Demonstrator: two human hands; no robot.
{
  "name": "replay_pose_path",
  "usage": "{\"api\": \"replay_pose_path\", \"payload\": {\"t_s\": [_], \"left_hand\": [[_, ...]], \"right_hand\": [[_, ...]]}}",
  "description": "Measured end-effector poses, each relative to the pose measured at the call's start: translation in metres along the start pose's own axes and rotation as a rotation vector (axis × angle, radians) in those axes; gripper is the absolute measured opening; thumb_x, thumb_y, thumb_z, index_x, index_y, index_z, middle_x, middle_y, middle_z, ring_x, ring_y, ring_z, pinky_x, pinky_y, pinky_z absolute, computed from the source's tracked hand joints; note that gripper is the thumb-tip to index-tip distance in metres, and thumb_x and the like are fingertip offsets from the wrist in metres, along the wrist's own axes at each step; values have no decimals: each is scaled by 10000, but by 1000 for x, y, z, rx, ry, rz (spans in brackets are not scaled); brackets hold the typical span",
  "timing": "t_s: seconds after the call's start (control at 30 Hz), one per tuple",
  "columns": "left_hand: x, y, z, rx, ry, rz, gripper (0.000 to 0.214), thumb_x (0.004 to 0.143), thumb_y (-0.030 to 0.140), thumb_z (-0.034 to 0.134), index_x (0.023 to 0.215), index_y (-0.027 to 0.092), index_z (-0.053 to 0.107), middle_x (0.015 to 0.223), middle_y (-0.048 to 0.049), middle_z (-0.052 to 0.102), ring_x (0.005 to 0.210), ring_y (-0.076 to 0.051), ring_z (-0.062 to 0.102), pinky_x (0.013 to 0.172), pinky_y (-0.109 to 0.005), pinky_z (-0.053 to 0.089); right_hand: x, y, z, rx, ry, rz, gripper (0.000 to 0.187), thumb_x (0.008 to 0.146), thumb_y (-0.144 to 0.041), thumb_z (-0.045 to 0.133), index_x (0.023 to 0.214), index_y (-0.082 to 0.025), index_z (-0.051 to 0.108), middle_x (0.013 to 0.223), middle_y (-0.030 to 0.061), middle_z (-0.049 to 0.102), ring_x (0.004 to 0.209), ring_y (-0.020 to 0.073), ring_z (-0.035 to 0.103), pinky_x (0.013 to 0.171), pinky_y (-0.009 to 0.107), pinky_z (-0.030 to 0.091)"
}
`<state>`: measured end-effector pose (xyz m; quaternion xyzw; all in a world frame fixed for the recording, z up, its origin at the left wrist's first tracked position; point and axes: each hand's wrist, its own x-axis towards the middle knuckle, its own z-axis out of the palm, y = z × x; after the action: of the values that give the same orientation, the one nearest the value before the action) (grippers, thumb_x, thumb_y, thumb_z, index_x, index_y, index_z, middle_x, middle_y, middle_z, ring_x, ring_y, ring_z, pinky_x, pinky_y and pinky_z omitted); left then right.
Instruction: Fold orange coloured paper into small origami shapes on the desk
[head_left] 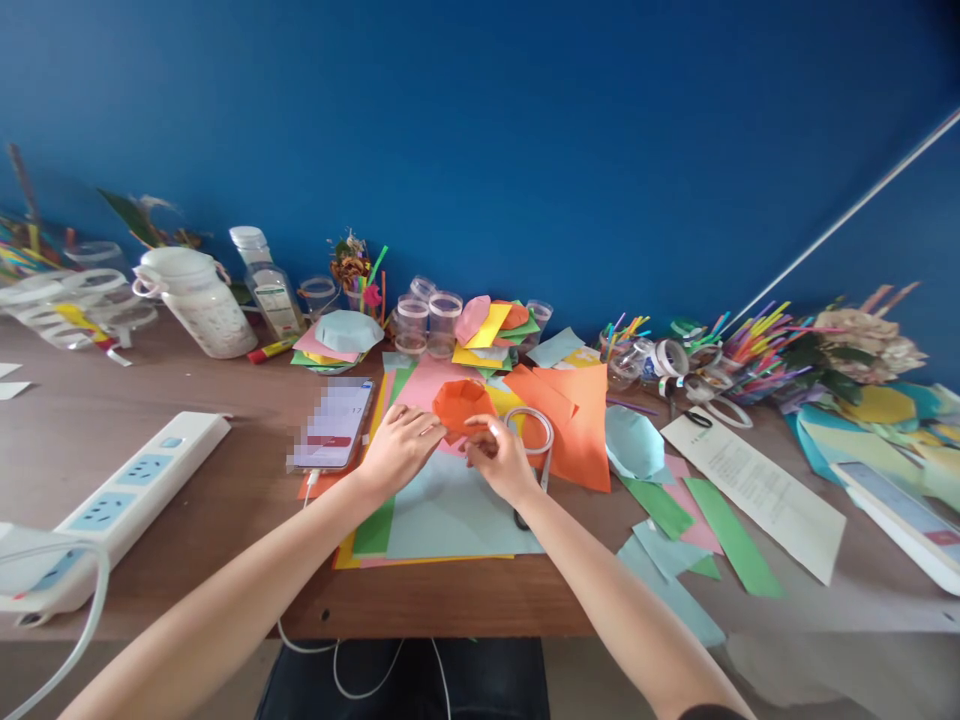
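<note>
One orange paper bowl (pixel 459 405) between left hand (pixel 401 450) and right hand (pixel 499 458).

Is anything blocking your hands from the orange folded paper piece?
Nothing visible does: the fingers of the left hand and the right hand are both already at the orange folded paper piece, with nothing between. A white-edged tape roll sits just beyond the right hand, off to the side.

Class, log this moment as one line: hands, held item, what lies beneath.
left hand: orange folded paper | right hand: same | beneath: pale blue paper sheet
</note>
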<state>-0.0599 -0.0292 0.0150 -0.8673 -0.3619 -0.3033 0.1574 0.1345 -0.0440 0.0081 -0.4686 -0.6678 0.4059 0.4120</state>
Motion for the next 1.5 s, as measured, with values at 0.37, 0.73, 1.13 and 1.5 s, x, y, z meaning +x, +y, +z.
{"api": "replay_pose_path", "payload": {"t_s": [0.37, 0.73, 1.13, 1.5], "left_hand": [[4, 8, -4, -7, -324, 23, 173, 882, 121, 499, 792, 174, 637, 776, -50, 653, 802, -193, 570, 685, -338, 294], [2, 7, -4, -106, -307, -54, 111, 885, 237, 546, 917, 168, 627, 838, -48, 667, 839, -204, 575, 746, -336, 316], [4, 13, 5, 17, -353, -107, 151, 896, 161, 473, 826, 160, 607, 812, -73, 622, 877, -235, 538, 744, -369, 294], [8, 21, 5, 123, -344, -134, 127, 871, 130, 478, 826, 151, 595, 836, -80, 595, 820, -239, 550, 712, -367, 313]], "right_hand": [[-2, 4, -2, -784, -104, -389, 392, 840, -105, 491, 1212, -228, 502, 982, 71, 641, 986, 219, 553, 838, 338, 459], [0, 6, -4, -711, -110, -314, 375, 834, -115, 542, 1200, -193, 510, 880, 57, 627, 929, 203, 565, 853, 325, 451], [4, 6, 4, -541, -29, -144, 361, 809, -130, 557, 1160, -194, 502, 851, 41, 650, 807, 186, 613, 758, 316, 476], [4, 5, 13, -693, 41, -70, 375, 833, -178, 536, 1203, -182, 474, 1025, 104, 637, 975, 231, 598, 799, 339, 476]]}}
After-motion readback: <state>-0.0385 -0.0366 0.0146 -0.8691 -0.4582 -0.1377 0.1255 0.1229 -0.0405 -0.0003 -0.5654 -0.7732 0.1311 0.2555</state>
